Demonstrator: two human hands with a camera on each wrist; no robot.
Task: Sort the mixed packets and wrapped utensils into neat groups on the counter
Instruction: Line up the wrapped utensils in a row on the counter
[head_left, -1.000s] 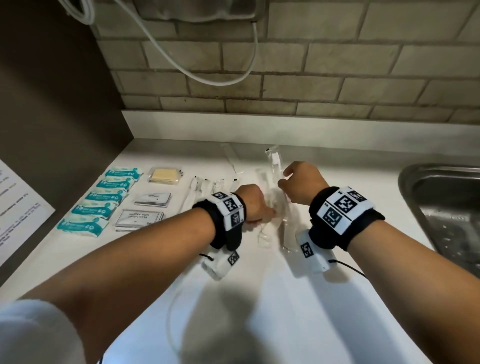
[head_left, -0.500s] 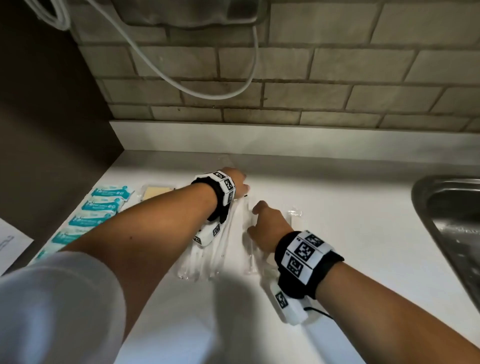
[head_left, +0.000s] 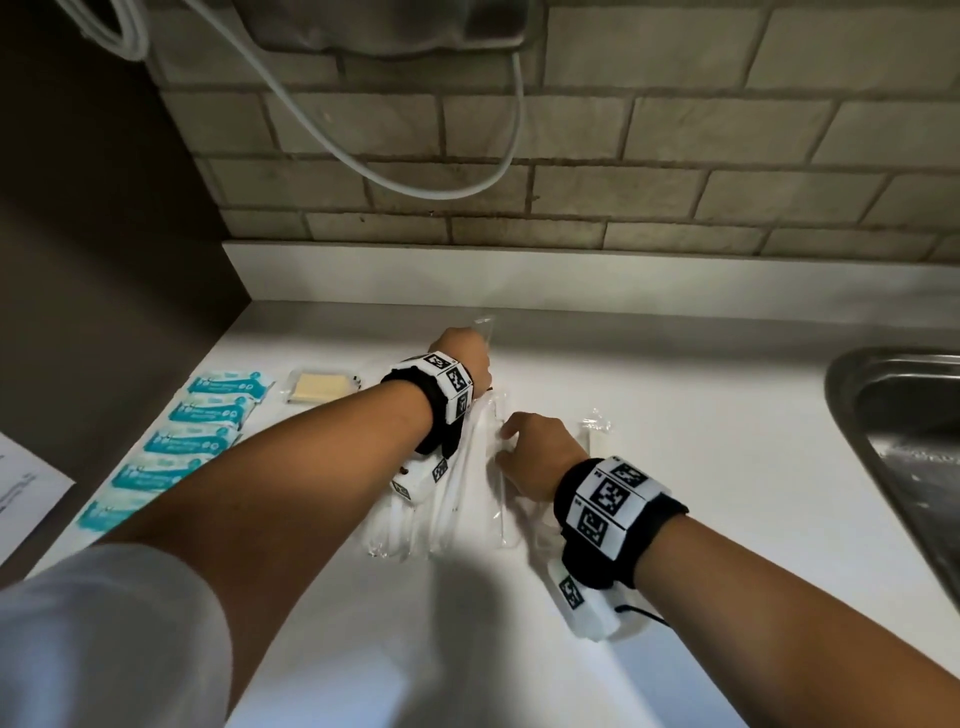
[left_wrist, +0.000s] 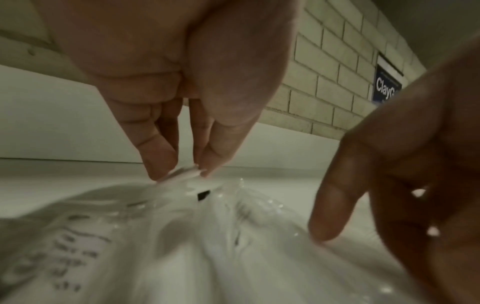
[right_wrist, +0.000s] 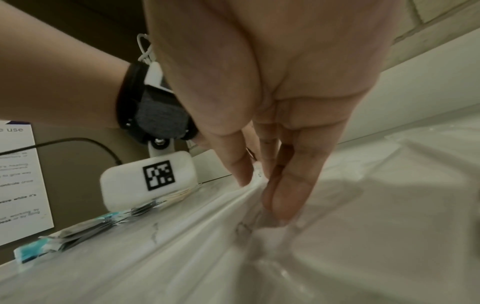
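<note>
White counter (head_left: 701, 467): my left hand (head_left: 462, 358) pinches a light, slippery wrapped utensil's (left_wrist: 184, 174) 12 o'clock end; right hand's (head_left: 535, 457) straight fingers press the pile (head_left: 457, 499).

Utensil wrappers (head_left: 470, 483) clear glossy plastic; counter (head_left: 701, 467) smooth white; sink (head_left: 893, 415) shiny metal.

A: Item worn on each wrist?
B: Black wristband (head_left: 618, 525) bearing square black-and-white coded markers, plus white camera pod (head_left: 584, 605) with thin black cable.
A: Sleeve?
B: White sleeve (head_left: 104, 634), left arm.
</note>
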